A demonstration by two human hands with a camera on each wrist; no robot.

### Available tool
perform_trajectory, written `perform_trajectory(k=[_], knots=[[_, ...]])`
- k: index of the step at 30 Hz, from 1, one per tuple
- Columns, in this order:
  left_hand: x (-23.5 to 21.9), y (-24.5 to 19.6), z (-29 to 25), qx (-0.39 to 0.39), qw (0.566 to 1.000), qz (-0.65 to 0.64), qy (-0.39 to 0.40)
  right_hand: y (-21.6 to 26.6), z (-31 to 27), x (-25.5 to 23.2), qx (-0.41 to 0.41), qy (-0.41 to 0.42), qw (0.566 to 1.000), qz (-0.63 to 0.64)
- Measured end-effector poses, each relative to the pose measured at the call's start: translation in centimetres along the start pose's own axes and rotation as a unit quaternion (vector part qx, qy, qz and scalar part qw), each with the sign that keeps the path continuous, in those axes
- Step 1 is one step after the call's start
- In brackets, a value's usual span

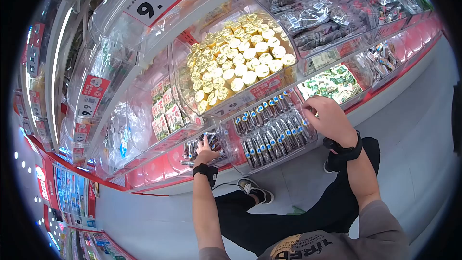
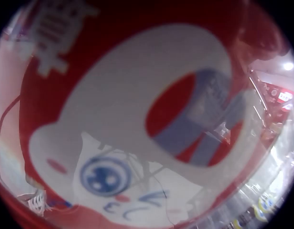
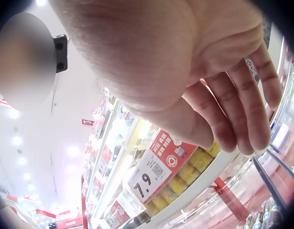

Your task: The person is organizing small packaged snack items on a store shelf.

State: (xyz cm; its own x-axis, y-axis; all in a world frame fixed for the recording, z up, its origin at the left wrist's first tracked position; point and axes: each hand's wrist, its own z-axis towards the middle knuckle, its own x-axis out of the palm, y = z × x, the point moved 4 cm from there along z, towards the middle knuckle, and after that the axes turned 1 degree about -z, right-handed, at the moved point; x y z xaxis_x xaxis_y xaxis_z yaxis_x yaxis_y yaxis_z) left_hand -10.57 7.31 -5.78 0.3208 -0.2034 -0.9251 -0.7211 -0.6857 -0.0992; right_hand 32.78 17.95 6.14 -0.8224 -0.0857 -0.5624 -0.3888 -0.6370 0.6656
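My left hand (image 1: 206,154) reaches down into a low bin of small dark-wrapped snack packs (image 1: 191,148), its fingers extended over them. That hand does not show in the left wrist view, where a red-and-white cartoon sign (image 2: 123,95) fills most of the picture. Over the right end of the neighbouring clear bin (image 1: 301,145), my right hand (image 1: 332,120) hangs with loosely bent fingers. Rows of dark stick packs with blue marks (image 1: 272,142) lie in that bin. In the right wrist view the fingers (image 3: 228,112) bend downward near a clear bin edge, and nothing shows between them and the thumb.
Above sits a large clear bin of gold-topped yellow rolls (image 1: 245,62) behind a price label. Green-and-white packets (image 1: 332,84) lie in a bin to the right, dark bagged snacks (image 1: 317,19) higher up. Red-and-white boxes (image 1: 168,108) stand left. A clear shelf with a 9.9 sign (image 1: 159,0) overhangs.
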Motion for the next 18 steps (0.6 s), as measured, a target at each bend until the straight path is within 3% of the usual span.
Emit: perform_trajectory(k=[5, 11, 14, 18], knots=[[0.6, 2.0, 1.4, -0.032, 0.996, -0.072, -0.050, 0.1, 0.3, 0.1, -0.002, 0.010, 1.000, 0.006], [-0.4, 0.8, -0.2, 0.001, 0.993, -0.119, -0.013, 0.0, 0.5, 0.3, 0.004, 0.031, 1.000, 0.000], [-0.1, 0.5, -0.1, 0.009, 0.995, 0.039, -0.094, 0.0, 0.4, 0.5, 0.003, 0.031, 1.000, 0.002], [0.3, 1.1, 1.1, 0.024, 0.997, -0.067, -0.031, -0.1, 0.3, 0.8, 0.003, 0.028, 1.000, 0.011]])
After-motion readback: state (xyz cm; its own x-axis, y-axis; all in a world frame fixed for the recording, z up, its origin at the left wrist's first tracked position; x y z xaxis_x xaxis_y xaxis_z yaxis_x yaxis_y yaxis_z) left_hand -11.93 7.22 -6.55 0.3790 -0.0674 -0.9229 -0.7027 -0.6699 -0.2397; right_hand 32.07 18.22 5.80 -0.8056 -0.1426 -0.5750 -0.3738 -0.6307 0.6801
